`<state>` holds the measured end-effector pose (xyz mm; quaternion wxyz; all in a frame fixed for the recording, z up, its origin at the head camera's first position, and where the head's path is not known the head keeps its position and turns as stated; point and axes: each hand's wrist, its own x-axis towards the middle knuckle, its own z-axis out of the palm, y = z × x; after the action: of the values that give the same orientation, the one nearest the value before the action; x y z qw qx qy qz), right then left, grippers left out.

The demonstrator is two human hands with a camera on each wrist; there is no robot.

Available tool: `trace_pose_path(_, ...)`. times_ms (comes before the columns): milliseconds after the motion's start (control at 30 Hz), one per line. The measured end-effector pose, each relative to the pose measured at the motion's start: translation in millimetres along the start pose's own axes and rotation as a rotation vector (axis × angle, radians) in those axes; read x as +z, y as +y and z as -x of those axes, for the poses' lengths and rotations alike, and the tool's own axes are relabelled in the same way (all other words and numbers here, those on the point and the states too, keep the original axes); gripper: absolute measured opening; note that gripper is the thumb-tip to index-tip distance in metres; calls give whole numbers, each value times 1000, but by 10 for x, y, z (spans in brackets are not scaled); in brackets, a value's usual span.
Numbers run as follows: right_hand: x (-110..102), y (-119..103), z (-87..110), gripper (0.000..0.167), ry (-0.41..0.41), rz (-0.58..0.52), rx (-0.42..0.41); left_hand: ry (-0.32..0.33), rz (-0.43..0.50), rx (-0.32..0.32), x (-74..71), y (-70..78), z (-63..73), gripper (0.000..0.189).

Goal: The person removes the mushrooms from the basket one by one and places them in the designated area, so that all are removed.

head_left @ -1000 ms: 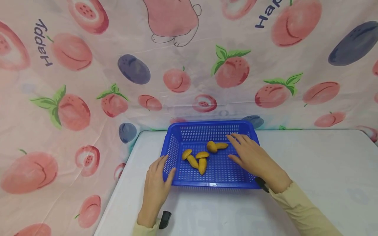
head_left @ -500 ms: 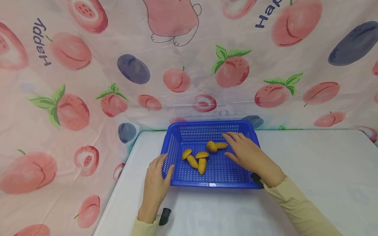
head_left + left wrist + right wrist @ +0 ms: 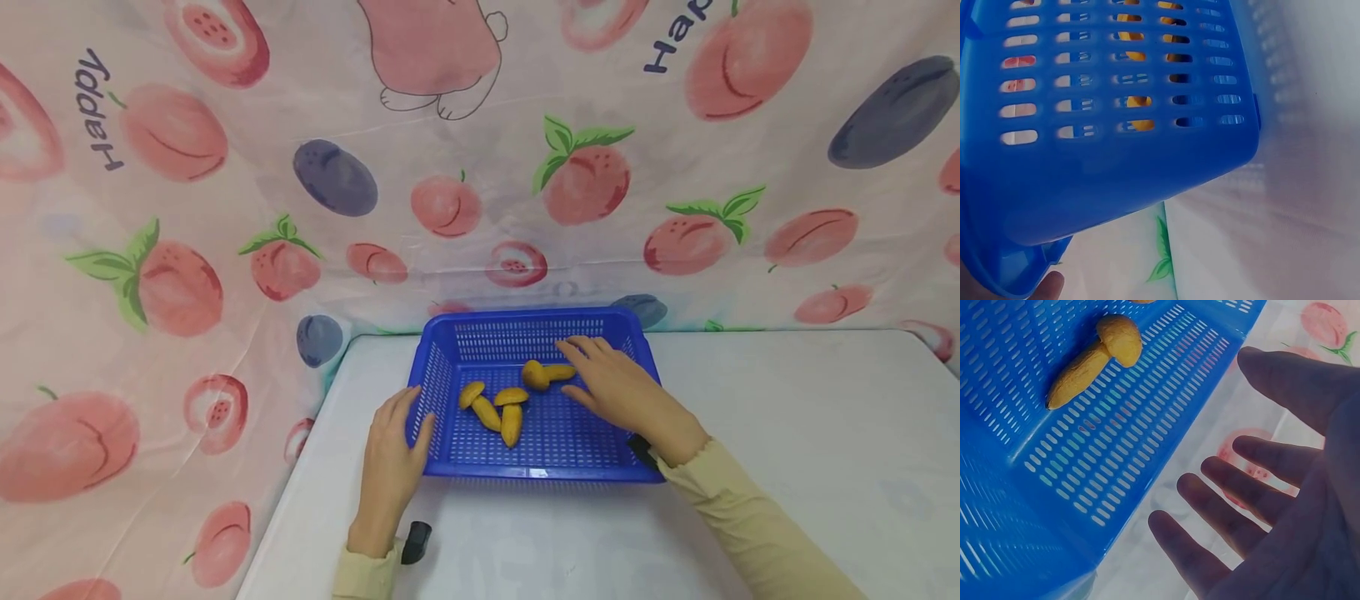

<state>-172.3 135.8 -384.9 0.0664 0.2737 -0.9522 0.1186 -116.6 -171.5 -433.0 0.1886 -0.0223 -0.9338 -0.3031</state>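
Observation:
A blue plastic basket (image 3: pixel 534 473) with slotted walls holds three yellow-brown mushrooms. Two of them, a left mushroom (image 3: pixel 486 412) and a middle mushroom (image 3: pixel 512 423), lie side by side with stems toward the front. The third mushroom (image 3: pixel 536 376) lies on its side farther back, stem pointing right. My right hand (image 3: pixel 626 396) hovers over the basket's right part, fingers spread and holding nothing, fingertips near that third stem. At the basket's left side is my left hand (image 3: pixel 392 454), fingers extended by the rim. One fingertip (image 3: pixel 1052 286) shows beside the rim in the left wrist view.
The basket stands on a white table (image 3: pixel 795 433), near its back edge. A pink fruit-print cloth (image 3: pixel 465 150) hangs behind and along the left side. Dark bands (image 3: pixel 416 542) sit at both wrists, by the beige sleeves.
My right hand has drifted left and slightly back over the basket, toward the third mushroom. My left hand has shifted a little back along the rim. The mushrooms stay where they were.

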Motion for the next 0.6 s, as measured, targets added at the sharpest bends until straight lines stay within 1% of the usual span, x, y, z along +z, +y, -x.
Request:
trace_pose_path(233, 41, 16, -45, 58, 4, -5, -17, 1, 31, 1, 10, -30, -36, 42)
trace_pose_path(433, 30, 4, -78, 57, -24, -10, -10, 2, 38, 6, 24, -42, -57, 43)
trace_pose_path(600, 46, 2, -115, 57, -33, -11, -13, -4, 36, -10, 16, -31, -76, 43)
